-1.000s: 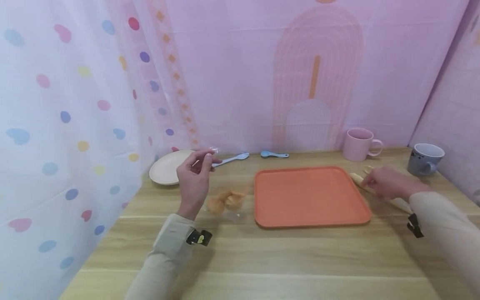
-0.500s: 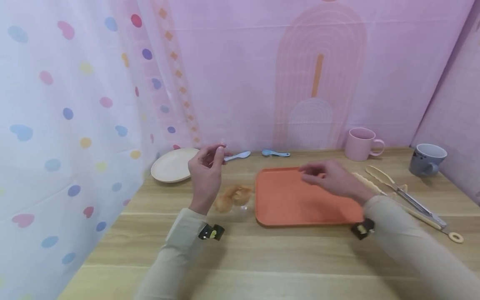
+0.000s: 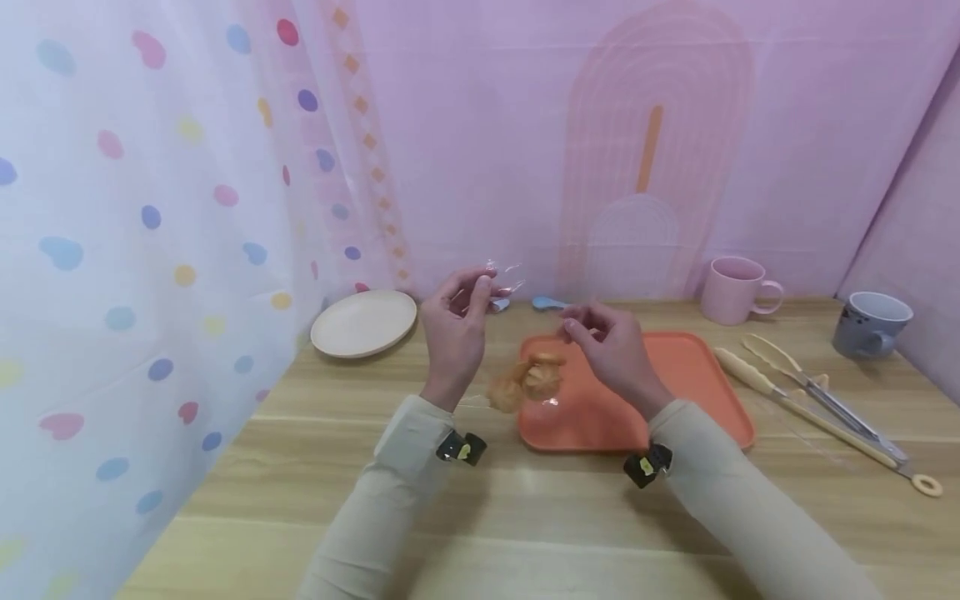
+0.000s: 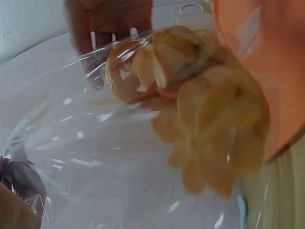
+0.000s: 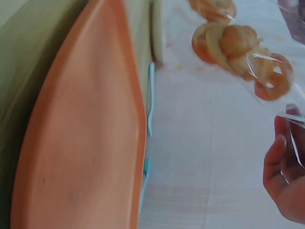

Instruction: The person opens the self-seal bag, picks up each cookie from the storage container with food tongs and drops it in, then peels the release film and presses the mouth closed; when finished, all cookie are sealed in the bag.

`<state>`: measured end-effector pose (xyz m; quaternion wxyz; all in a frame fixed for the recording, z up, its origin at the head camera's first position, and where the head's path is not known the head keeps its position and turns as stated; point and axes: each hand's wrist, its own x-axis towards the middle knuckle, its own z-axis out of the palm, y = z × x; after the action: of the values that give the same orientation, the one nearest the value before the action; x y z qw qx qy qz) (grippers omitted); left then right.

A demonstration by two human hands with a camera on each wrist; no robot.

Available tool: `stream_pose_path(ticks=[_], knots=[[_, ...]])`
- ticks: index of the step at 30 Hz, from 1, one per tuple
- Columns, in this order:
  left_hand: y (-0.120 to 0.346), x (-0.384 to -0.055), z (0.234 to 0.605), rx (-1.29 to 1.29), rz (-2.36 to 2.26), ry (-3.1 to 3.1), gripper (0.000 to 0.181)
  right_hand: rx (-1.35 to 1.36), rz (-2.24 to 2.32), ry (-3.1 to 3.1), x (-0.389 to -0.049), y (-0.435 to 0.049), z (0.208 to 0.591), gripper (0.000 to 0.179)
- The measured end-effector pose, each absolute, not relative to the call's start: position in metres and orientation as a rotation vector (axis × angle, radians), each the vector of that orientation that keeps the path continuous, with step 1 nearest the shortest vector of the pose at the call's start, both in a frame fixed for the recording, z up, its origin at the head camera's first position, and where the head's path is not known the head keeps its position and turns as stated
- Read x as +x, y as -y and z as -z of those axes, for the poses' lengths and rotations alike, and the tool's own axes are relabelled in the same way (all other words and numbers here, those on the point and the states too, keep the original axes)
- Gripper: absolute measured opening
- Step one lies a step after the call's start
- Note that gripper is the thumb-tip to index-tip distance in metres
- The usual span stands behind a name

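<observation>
Pinched at its top by my left hand [image 3: 455,329], a clear plastic bag [image 4: 81,138] hangs above the table, beside and partly over the orange tray's left end. Inside it are several golden-brown, flower-shaped pastries [image 4: 205,133], blurred in the head view. Thumb and fingertips of my right hand [image 3: 611,350] are close together at the bag's other edge and seem to pinch it, as the right wrist view suggests. Below the hands lies the orange tray [image 3: 697,400], with no object seen lying on it.
A cream plate [image 3: 363,323] sits at the back left. A light-blue spoon [image 3: 550,303] lies along the back edge. To the tray's right are cream-tipped tongs [image 3: 832,417], a pink mug [image 3: 731,292] and a grey mug [image 3: 870,325].
My right hand has left the tongs and crossed leftward over the tray to the bag. My left hand has carried the bag of pastries rightward and slightly up.
</observation>
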<state>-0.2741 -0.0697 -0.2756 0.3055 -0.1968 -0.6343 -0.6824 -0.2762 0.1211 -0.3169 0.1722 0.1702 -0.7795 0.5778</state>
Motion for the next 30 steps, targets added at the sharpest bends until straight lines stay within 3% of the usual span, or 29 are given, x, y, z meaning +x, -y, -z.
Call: stream_pose_path(ticks=[6, 17, 23, 30], knots=[[0.074, -0.274, 0.278, -0.497, 1.793, 1.697, 0.017, 0.509, -1.585, 2.189, -0.278, -0.113, 0.321, 0.025], [0.102, -0.270, 0.296, -0.539, 1.657, 1.802, 0.015, 0.546, -1.755, 2.186, -0.271, -0.126, 0.324, 0.017], [0.119, -0.267, 0.304, -0.778, 1.550, 1.899, 0.012, 0.689, -1.790, 2.167, -0.262, -0.147, 0.311, 0.021], [0.136, -0.261, 0.297, -1.172, 1.898, 1.886, 0.011, 1.033, -1.824, 2.154, -0.252, -0.169, 0.295, 0.020]])
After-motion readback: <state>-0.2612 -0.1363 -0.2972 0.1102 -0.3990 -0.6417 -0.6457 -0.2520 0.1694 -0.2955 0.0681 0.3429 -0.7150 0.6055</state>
